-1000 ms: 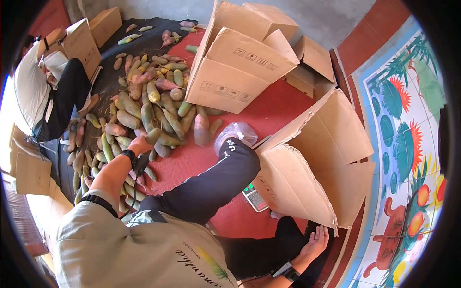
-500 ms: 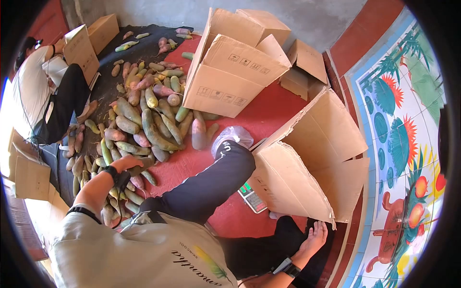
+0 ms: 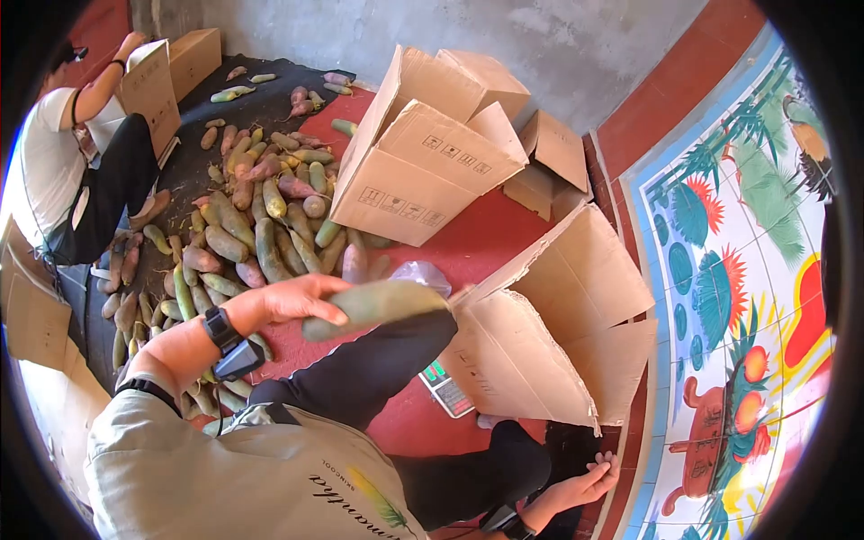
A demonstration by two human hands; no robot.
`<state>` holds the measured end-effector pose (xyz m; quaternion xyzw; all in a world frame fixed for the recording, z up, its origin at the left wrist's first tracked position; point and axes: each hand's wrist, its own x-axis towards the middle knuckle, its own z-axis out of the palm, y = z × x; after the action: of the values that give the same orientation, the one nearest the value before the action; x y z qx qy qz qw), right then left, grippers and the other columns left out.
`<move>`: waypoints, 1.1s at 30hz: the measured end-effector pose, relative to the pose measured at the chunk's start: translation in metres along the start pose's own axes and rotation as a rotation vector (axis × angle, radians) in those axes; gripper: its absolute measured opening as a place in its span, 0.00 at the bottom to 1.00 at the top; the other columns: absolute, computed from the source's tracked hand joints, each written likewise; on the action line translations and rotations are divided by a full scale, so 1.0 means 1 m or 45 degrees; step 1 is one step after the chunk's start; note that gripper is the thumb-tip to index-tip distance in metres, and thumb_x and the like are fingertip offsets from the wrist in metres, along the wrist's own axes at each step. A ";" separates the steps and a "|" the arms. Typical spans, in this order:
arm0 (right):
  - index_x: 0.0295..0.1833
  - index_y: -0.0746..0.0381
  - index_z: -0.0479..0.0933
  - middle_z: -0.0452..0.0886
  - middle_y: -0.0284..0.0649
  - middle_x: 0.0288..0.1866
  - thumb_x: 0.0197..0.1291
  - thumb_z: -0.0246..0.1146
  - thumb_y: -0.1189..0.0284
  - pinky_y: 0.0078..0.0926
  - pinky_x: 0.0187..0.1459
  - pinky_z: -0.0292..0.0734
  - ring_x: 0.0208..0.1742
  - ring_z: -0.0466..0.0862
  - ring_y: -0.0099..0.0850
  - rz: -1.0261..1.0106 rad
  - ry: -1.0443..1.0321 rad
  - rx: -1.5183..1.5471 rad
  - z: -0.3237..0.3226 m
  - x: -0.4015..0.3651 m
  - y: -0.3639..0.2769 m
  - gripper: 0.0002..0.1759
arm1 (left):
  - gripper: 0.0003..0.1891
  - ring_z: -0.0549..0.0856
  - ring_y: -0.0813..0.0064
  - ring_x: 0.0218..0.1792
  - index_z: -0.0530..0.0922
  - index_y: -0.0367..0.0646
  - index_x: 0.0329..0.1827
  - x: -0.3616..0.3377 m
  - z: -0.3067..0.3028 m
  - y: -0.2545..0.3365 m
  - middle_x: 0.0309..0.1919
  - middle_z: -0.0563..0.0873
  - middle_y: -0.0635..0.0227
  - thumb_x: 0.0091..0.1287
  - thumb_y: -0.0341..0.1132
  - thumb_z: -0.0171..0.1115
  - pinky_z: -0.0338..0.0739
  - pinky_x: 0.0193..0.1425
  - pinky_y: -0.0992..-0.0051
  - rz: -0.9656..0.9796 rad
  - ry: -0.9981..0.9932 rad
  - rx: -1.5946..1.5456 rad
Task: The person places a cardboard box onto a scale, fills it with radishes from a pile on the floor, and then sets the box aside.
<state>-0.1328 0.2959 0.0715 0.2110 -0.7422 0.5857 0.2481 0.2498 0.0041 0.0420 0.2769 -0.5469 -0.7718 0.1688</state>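
Note:
My left hand (image 3: 301, 300) grips one end of a large greenish root (image 3: 378, 304), held above my bent knee and pointing at an open cardboard box (image 3: 520, 360). Past the box's lower corner is my right hand (image 3: 587, 481), with nothing visible in it and its fingers loosely bent and apart. A big pile of green and reddish roots (image 3: 234, 220) lies on the floor beyond my left arm. Between my legs and the box, a digital scale (image 3: 447, 391) shows partly, its remainder hidden.
A second open box (image 3: 409, 175) stands beside the pile, with another box (image 3: 551, 162) behind it. At the upper left, a person (image 3: 56, 166) sits by an upright carton (image 3: 151, 94). A plastic bag (image 3: 423, 275) rests near my knee. A painted tile wall (image 3: 720, 297) runs along the right.
My left hand has risen from the pile and moved right with a root in it. My right hand's fingers have curled somewhat. The other person's arm is now raised to the carton.

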 end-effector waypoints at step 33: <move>0.34 0.66 0.65 0.78 0.47 0.27 0.67 0.49 0.55 0.21 0.27 0.70 0.26 0.77 0.28 0.121 -1.050 0.632 0.016 0.013 -0.103 0.23 | 0.39 0.75 0.77 0.49 0.51 0.49 0.72 0.097 0.119 0.037 0.53 0.74 0.65 0.60 0.32 0.64 0.71 0.54 0.75 0.430 -0.848 -0.002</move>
<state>-0.0828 0.2566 0.1546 0.4444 -0.6252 0.6234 -0.1518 0.0986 0.0260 0.0826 -0.0835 -0.6093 -0.7813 0.1067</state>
